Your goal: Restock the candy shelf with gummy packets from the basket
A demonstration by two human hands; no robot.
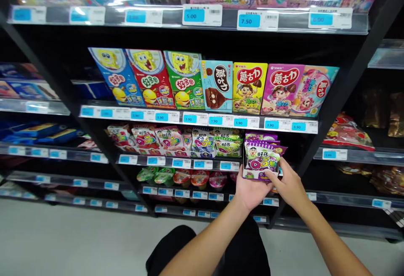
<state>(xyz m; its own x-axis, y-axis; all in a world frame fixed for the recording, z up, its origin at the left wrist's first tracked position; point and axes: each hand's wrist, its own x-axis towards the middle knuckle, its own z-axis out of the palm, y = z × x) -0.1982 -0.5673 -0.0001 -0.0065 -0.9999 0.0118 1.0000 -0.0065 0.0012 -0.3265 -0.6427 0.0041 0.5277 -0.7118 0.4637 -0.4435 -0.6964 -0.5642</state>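
Note:
Purple gummy candy packs (261, 160), several stacked one behind another, stand at the right end of the shelf with gummy packs. My left hand (252, 189) cups them from below, its fingers mostly hidden under and behind the packs. On their right side, my right hand (288, 181) grips them with the thumb across the lower front. To their left on the same shelf are green gummy packs (229, 145), a white and blue gummy pack (203, 143) and several pink-and-red gummy packs (170, 140).
Above is a row of upright snack boxes (249, 88), with a price-tag rail (217, 120) along its edge. Jelly cups (200, 179) line the shelf below. Dark uprights (311, 149) flank this bay. My knees (172, 248) are bent over the grey floor (78, 238).

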